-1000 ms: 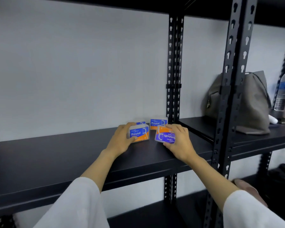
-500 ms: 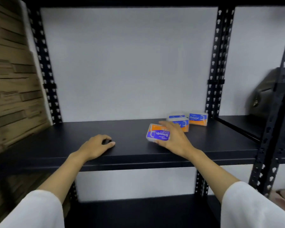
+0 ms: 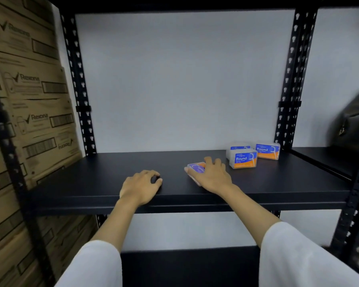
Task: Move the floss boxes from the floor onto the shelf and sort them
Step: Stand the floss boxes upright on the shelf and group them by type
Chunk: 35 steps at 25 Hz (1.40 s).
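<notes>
A black shelf board (image 3: 91, 183) runs across the middle of the head view. At its right end stand three blue-and-orange "Round" floss boxes: a front one (image 3: 244, 159), one partly hidden behind it (image 3: 239, 146), and one further right (image 3: 267, 151). My right hand (image 3: 210, 176) lies over a "Smooth" floss box (image 3: 195, 167) flat on the shelf, left of the Round boxes, fingers wrapped on it. My left hand (image 3: 142, 186) rests on the shelf near the front edge, fingers curled, holding nothing.
Stacked cardboard cartons (image 3: 29, 121) fill the left side beyond the black upright (image 3: 79, 90). Another perforated upright (image 3: 292, 79) stands right of the boxes. A dark bag (image 3: 354, 121) sits on the neighbouring shelf at the right. A lower shelf (image 3: 189, 264) lies below.
My left hand let go of a Round box and moved left to rest on the shelf. My right hand carried the Smooth box leftward, away from the Round boxes, and set it down flat.
</notes>
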Motion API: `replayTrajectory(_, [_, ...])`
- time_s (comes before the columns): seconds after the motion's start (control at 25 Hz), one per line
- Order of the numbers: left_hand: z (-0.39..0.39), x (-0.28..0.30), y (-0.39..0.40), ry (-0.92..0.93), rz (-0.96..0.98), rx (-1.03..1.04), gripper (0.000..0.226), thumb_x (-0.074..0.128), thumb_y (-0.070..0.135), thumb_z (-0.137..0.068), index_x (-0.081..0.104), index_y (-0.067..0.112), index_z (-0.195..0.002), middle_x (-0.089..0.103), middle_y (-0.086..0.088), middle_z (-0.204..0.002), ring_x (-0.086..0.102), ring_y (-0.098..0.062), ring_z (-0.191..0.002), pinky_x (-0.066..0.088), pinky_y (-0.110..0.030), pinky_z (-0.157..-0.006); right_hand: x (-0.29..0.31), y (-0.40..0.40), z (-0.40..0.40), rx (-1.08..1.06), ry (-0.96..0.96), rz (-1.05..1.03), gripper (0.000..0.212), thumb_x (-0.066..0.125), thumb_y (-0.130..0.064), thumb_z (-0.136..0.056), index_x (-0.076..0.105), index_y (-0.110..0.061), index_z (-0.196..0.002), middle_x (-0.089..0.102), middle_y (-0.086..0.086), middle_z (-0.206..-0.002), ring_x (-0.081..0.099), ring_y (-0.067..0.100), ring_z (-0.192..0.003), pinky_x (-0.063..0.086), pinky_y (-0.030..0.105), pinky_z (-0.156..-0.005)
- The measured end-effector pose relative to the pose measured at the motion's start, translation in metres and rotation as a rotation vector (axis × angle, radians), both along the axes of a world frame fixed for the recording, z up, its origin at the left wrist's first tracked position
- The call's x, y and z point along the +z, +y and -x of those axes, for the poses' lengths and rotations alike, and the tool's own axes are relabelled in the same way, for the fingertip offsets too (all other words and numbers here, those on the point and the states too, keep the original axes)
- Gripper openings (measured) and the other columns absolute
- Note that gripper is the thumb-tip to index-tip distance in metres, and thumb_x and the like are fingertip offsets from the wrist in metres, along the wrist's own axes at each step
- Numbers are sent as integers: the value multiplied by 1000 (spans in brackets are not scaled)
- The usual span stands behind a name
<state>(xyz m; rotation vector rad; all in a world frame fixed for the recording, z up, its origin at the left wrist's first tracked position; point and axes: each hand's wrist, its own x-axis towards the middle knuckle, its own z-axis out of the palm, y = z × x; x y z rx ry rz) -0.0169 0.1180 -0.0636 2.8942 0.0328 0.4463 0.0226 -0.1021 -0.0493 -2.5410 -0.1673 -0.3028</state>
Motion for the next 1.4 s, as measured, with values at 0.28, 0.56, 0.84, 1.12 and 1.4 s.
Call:
replayTrajectory(0.28, [-2,-2,1,-7,7,0,39,33,48,-97,50,35,-129,49,7,-141,50,-19,-123,38,-40,-102,22,-39,-8,553,221,-130,50,68,-40,-77,52,-57,-121,20,-6,-154,17,12,-144,24,32,-112])
replayTrajectory(0.56, [-4,-1,1,-4,13,10,38,34,47,-97,50,35,-129,49,7,-141,48,-20,-124,36,-41,-103,11,-29,-8,506,112,-96,44,70,-23,-81,60,-48,-115,37,-5,-138,31,16,-125,27,26,-102])
replayTrajectory(0.84, [-4,-1,-1,7,17,14,37,34,47,-97,50,36,-129,48,7,-141,48,-21,-125,36,-42,-104,9,-25,-6,466,-15,-21,53,75,-44,-74,57,-45,-124,41,-7,-126,29,15,-120,26,34,-109])
replayTrajectory(1.12, [-5,-2,0,10,21,16,37,34,46,-97,50,35,-129,49,7,-141,47,-21,-125,34,-42,-104,17,-36,-11,576,163,10,63,63,-10,-80,50,-45,-131,36,-10,-140,18,13,-133,20,29,-104])
replayTrajectory(1.4, [-4,-1,0,5,33,20,34,35,44,-97,52,36,-125,50,7,-139,48,-20,-124,34,-41,-103,10,-27,-8,387,18,78,60,70,-66,-67,50,-57,-123,42,-1,-114,29,22,-116,29,35,-104])
